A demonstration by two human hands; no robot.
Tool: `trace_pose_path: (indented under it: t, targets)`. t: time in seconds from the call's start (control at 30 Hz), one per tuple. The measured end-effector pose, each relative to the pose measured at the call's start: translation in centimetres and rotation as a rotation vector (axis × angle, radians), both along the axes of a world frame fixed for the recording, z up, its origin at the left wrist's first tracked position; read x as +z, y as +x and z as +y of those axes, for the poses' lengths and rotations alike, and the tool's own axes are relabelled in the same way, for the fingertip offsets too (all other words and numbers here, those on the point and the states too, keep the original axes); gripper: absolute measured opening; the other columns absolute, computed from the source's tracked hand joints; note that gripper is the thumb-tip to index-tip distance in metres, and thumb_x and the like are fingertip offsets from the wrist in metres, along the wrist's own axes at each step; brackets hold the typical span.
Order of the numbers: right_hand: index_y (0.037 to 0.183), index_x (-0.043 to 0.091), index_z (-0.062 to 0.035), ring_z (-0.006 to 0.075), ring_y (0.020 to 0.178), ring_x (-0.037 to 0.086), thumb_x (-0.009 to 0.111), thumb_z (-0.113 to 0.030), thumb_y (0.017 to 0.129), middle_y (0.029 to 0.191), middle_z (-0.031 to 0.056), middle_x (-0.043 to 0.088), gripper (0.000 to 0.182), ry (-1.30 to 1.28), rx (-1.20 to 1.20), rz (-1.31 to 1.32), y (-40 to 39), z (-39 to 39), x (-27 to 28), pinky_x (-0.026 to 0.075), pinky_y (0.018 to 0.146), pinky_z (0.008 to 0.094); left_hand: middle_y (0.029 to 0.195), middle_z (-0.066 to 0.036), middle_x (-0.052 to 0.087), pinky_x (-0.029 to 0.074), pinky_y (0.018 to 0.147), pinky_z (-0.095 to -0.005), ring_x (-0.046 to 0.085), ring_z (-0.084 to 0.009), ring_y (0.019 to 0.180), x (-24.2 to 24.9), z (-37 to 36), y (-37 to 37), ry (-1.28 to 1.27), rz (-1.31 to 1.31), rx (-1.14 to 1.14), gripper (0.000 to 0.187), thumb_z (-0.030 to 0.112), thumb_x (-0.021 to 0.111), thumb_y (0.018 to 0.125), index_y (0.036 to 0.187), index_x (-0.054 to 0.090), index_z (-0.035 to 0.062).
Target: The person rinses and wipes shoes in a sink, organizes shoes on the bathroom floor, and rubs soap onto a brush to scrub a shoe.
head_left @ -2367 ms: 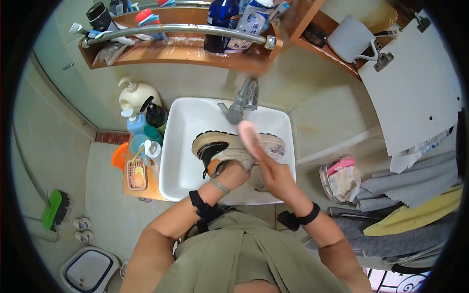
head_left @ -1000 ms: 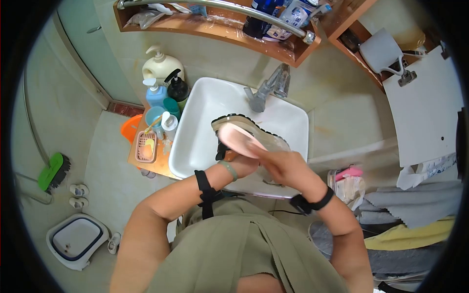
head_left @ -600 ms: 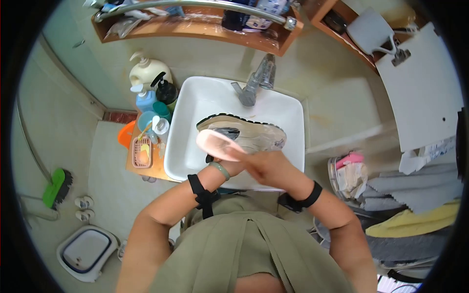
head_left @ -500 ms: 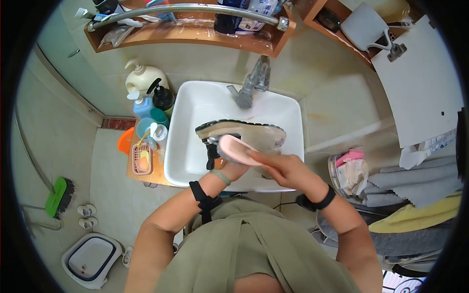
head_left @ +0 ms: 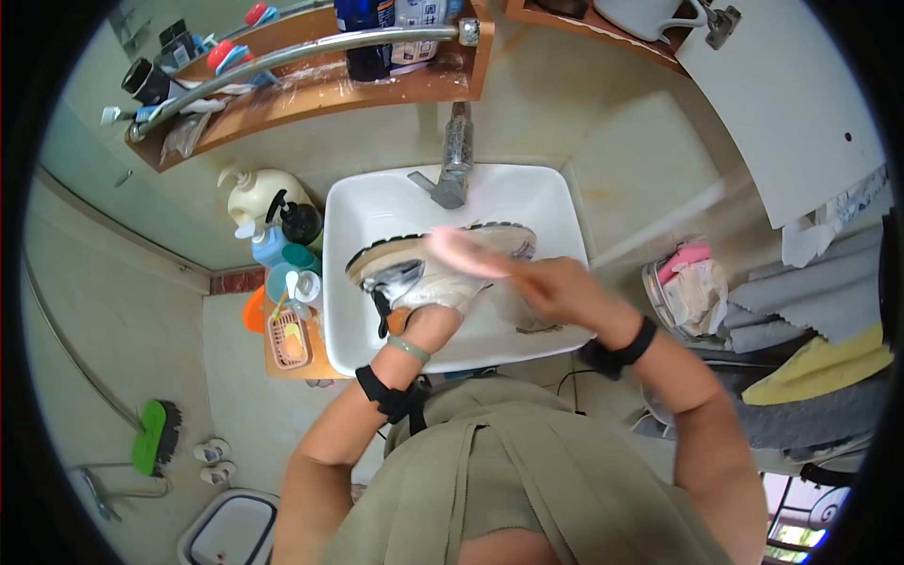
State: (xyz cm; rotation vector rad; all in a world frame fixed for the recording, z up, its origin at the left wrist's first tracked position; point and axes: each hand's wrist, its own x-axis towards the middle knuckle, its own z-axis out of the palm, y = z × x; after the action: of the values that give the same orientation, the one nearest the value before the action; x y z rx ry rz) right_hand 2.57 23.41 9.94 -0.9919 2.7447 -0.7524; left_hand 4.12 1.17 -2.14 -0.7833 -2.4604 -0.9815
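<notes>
A pale beige shoe (head_left: pixel 405 254) with a dark-edged sole lies tilted on its side over the white sink (head_left: pixel 377 353). My left hand (head_left: pixel 434 326) reaches into its opening and holds it, the fingers hidden inside. My right hand (head_left: pixel 556 287) is closed round the handle of a pink brush (head_left: pixel 461 252), blurred by motion, which lies over the shoe's side. The bristles cannot be seen. Part of a second pale object (head_left: pixel 539 327), perhaps another shoe, shows in the sink below my right hand.
A grey faucet (head_left: pixel 452 174) rises behind the sink. Pump bottles (head_left: pixel 299 223) and a pink soap basket (head_left: pixel 288 341) stand at the left. Overhead is a wooden shelf (head_left: pixel 311 102) with a metal rail. A clear container (head_left: pixel 692 287) and towels hang or lie at the right.
The view has shifted. The brush has moved from the shoe's opening up towards the sole and right, and more of the shoe's upper shows. Both hands keep their holds.
</notes>
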Motion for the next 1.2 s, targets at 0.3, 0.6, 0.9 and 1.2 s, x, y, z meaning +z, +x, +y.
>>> trace_pose_path:
  t: [0.3,0.6,0.9,1.2]
  targets:
    - [0.134,0.050,-0.0252,0.0306,0.064,0.063,0.052,-0.021,0.092,0.077,0.0111,0.066,0.043,0.053,0.107,0.026,1.2,-4.9,1.0,0.050,0.057,0.0402,0.099,-0.020,0.063,0.049,0.081,-0.0448,0.061,-0.0364,0.090,-1.3,0.6,0.4,-0.185,-0.257,-0.079,0.028,0.008,0.053,0.079,0.105,0.062,0.0050]
    - [0.133,0.050,-0.0301,0.0343,0.061,0.061,0.054,-0.021,0.092,0.080,0.0148,0.065,0.042,0.020,-0.193,0.105,0.1,5.8,-1.0,0.050,0.056,0.0422,0.098,-0.019,0.065,0.047,0.086,-0.0450,0.060,-0.0387,0.093,0.9,-0.7,1.1,-0.303,-0.395,-0.012,0.035,0.004,0.055,0.074,0.108,0.063,0.0051]
    - [0.134,0.050,-0.0243,0.0382,0.059,0.059,0.052,-0.024,0.094,0.082,0.0177,0.065,0.039,-0.243,-0.403,0.167,-0.4,4.0,-2.8,0.050,0.057,0.0448,0.101,-0.007,0.065,0.050,0.080,-0.0329,0.062,-0.0183,0.093,4.3,-1.2,-0.8,0.745,-0.853,-0.040,0.026,0.005,0.059,0.089,0.114,0.060,-0.0031]
    - [0.139,0.042,-0.0154,0.0371,0.053,0.060,0.046,-0.023,0.095,0.067,0.0197,0.062,0.045,-0.312,-0.221,0.036,4.5,-3.9,-6.7,0.050,0.051,0.0455,0.110,-0.013,0.062,0.049,0.089,-0.0371,0.061,-0.0251,0.101,5.4,-1.0,-1.3,1.545,-1.379,-0.105,0.050,0.046,0.046,0.096,0.116,0.055,0.0001]
